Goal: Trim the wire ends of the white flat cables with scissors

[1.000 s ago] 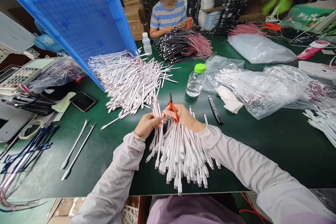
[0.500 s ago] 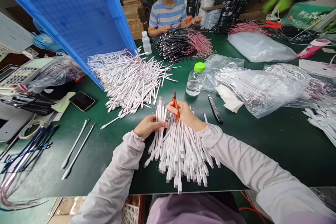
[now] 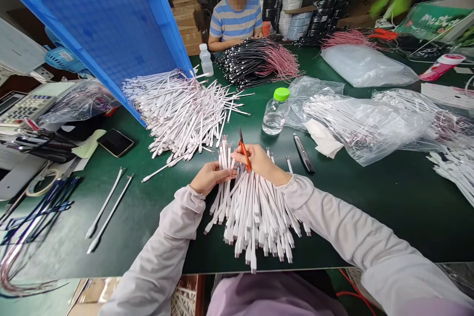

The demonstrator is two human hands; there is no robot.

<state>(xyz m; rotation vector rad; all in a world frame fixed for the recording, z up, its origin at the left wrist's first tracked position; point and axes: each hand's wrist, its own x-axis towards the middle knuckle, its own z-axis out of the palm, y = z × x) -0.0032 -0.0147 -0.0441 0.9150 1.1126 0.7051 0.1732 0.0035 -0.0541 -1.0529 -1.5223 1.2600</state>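
My left hand point(image 3: 210, 177) is closed around a small bunch of short white cables point(image 3: 223, 158), whose bared wire ends point away from me. Beside it, my right hand point(image 3: 263, 164) grips orange-handled scissors point(image 3: 244, 152), their dark tip pointing up and slightly left. The right fingers also touch a cable at the bunch's edge. Under both hands a fanned heap of white cables point(image 3: 255, 212) lies with its connector ends toward me. A larger pile of the same cables point(image 3: 185, 113) spills from a tilted blue crate point(image 3: 99, 34). Two single cables point(image 3: 107, 210) lie at left.
A green-capped bottle point(image 3: 276, 111), a utility knife point(image 3: 303, 153) and bagged cables point(image 3: 355, 123) stand or lie to the right. A phone point(image 3: 116, 143) rests at left. Across the table sits a person in a striped shirt point(image 3: 237, 19) behind black cables point(image 3: 244, 61).
The scissors have tilted further left in my right hand, whose fingers have shifted slightly left onto the bunch. My left hand has barely moved. The person opposite has lowered their hands behind the black cables.
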